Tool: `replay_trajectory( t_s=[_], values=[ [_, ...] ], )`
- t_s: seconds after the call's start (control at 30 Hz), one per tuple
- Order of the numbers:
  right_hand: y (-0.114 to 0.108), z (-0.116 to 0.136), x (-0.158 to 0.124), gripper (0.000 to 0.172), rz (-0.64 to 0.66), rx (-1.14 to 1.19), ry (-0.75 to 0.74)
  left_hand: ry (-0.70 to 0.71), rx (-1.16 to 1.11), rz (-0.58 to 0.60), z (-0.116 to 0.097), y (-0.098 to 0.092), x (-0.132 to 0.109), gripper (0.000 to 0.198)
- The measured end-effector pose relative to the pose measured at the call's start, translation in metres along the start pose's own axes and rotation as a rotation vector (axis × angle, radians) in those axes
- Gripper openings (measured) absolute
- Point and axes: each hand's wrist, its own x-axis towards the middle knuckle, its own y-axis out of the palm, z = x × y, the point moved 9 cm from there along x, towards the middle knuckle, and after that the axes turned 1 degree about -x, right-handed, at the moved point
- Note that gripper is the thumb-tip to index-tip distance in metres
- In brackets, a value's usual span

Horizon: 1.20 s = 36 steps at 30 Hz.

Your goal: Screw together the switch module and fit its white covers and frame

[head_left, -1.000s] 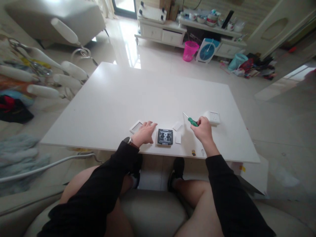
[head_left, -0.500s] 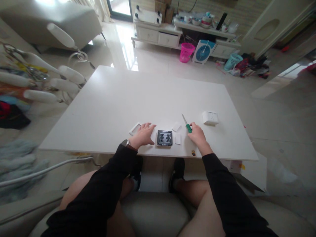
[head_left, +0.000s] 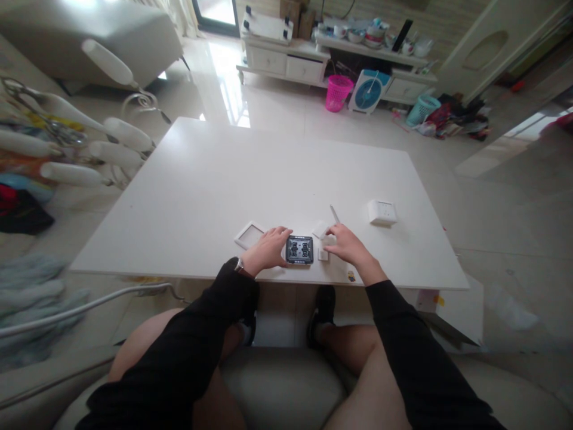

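Note:
A square wall switch module [head_left: 299, 249] with a black front lies on the white table [head_left: 268, 173] near its front edge. My left hand [head_left: 268, 248] is at its left side, fingers and thumb spread along that edge; whether they touch is hard to tell. To the right, my right hand [head_left: 350, 243] hovers with thumb and fingers apart, holding nothing. Below it lie two small white plates [head_left: 323, 255], partly hidden by the fingers. Beyond the right hand shows the shaft of a screwdriver [head_left: 335, 214]; its handle is hidden. Left of my left hand lies a white frame [head_left: 249, 235].
A white socket box [head_left: 382, 212] stands on the table's right side. A small yellowish and dark piece [head_left: 351, 276] lies by the front edge. Past the table are a pink basket [head_left: 338, 93], a blue fan [head_left: 369, 91] and a low cabinet [head_left: 284, 63].
My right hand has let go of the screwdriver, which lies on the table, and moved left toward the small plates. My left hand has shifted right to the switch module.

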Motion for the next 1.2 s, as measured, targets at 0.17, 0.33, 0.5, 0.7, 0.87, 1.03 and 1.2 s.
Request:
replay_trajectory(
  t_s=[0.17, 0.33, 0.5, 0.7, 0.87, 1.03, 1.2],
  values=[
    [0.026, 0.020, -0.005, 0.059, 0.147, -0.034, -0.064, 0.051, -0.028, -0.015, -0.016, 0.001, 0.001, 0.088],
    [0.030, 0.023, -0.009, 0.059, 0.152, -0.102, -0.053, 0.090, -0.014, -0.033, -0.022, 0.004, 0.003, 0.078],
    [0.027, 0.023, -0.008, 0.041, 0.138, -0.113, -0.013, 0.061, 0.022, -0.019, -0.021, 0.005, 0.006, 0.072],
    [0.019, 0.015, -0.006, 0.025, 0.176, 0.043, 0.040, 0.067, 0.021, -0.002, -0.021, -0.001, 0.009, 0.055],
    [-0.013, 0.006, -0.010, 0.011, 0.043, 0.157, 0.139, 0.037, -0.023, -0.009, -0.007, -0.006, 0.005, 0.058],
    [-0.031, 0.019, -0.011, 0.003, -0.082, 0.505, 0.156, 0.049, -0.090, -0.115, -0.005, -0.019, -0.002, 0.073],
    [-0.022, 0.040, -0.007, 0.022, -0.124, 0.789, 0.091, -0.009, -0.511, -0.256, -0.009, -0.034, 0.003, 0.041]
  ],
)
